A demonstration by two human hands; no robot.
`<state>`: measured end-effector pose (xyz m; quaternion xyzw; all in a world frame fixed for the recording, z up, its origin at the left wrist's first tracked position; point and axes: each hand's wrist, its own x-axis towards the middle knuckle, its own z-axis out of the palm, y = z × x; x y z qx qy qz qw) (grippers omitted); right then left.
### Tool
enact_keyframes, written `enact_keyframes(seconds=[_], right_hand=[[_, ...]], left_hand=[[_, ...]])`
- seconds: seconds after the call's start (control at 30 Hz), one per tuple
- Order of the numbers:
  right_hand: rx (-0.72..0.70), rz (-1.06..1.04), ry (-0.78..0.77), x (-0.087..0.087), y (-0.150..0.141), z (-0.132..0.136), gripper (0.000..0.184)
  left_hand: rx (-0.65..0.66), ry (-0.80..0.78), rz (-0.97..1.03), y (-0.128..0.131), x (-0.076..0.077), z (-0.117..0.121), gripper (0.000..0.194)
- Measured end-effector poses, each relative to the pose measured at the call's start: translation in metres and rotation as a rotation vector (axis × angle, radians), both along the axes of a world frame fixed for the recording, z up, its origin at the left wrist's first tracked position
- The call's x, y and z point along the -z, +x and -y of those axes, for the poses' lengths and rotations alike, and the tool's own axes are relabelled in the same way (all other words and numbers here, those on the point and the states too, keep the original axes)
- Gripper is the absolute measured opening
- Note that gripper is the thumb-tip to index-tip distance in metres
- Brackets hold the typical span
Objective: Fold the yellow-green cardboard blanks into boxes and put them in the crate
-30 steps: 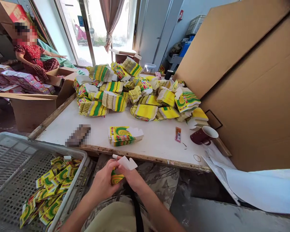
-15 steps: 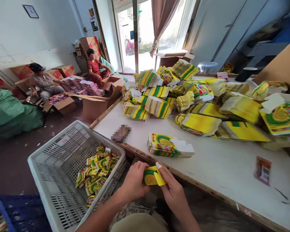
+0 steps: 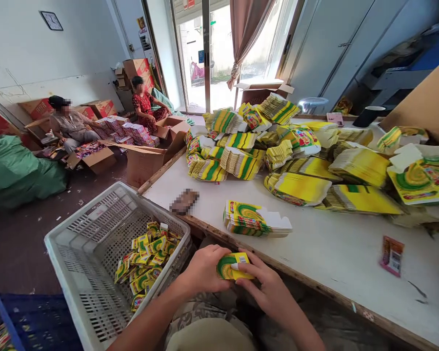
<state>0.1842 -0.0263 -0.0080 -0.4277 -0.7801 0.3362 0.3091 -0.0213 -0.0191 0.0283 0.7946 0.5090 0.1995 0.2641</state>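
Between my hands, just off the table's front edge, is a small yellow and green carton [image 3: 227, 267]. My left hand [image 3: 208, 269] is wrapped round its left side. Fingers of my right hand [image 3: 261, 279] press on its right end, where a barcode shows; one fingertip has a white covering. Just beyond on the table lies a stack of flat printed cartons [image 3: 247, 218], with white flaps pointing right. To my left, a grey plastic crate [image 3: 91, 253] holds several finished-looking yellow cartons [image 3: 146, 261] in a loose heap.
Bundles of flat yellow cartons [image 3: 296, 187] cover the back of the white table [image 3: 314, 248]. A small brown packet [image 3: 392, 256] lies at right. A blue crate [image 3: 40, 319] stands lower left. Two people sit among cardboard boxes [image 3: 142, 163] at far left, near a green sack [image 3: 20, 165].
The carton's end flap, which stuck out before, now lies folded down against it. My right fingers have moved onto that end, and the barcode now shows.
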Motion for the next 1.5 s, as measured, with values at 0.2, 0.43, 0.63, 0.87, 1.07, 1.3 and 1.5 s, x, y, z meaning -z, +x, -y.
enact_keyframes(seconds=[0.2,0.43,0.63,0.87,1.07,1.3,1.5], right_hand=[[0.165,-0.066,0.043,0.010,-0.022,0.001,0.053],[0.520,0.103,0.418,-0.005,0.024,-0.091,0.045],[0.470,0.183,0.379,0.021,0.032,-0.123,0.032],[0.504,0.059,0.341,0.005,0.030,-0.120,0.035],[0.450,-0.363,0.140,-0.022,-0.002,-0.076,0.036],[0.096,-0.831,-0.437,-0.020,-0.063,-0.009,0.048],[0.027,-0.980,-0.646,0.001,-0.076,-0.007,0.078]], left_hand=[[-0.085,-0.015,-0.052,-0.017,-0.004,0.006,0.055],[-0.515,-0.052,-0.457,-0.131,-0.026,0.005,0.072],[-0.408,-0.207,-0.274,-0.137,0.002,0.013,0.058],[-0.170,-0.265,0.055,-0.073,0.008,-0.004,0.053],[-0.060,-0.383,0.787,-0.013,0.020,-0.015,0.085],[-0.300,-0.236,1.539,0.026,-0.008,-0.032,0.049],[-0.442,-0.333,1.407,-0.013,0.017,-0.002,0.043]])
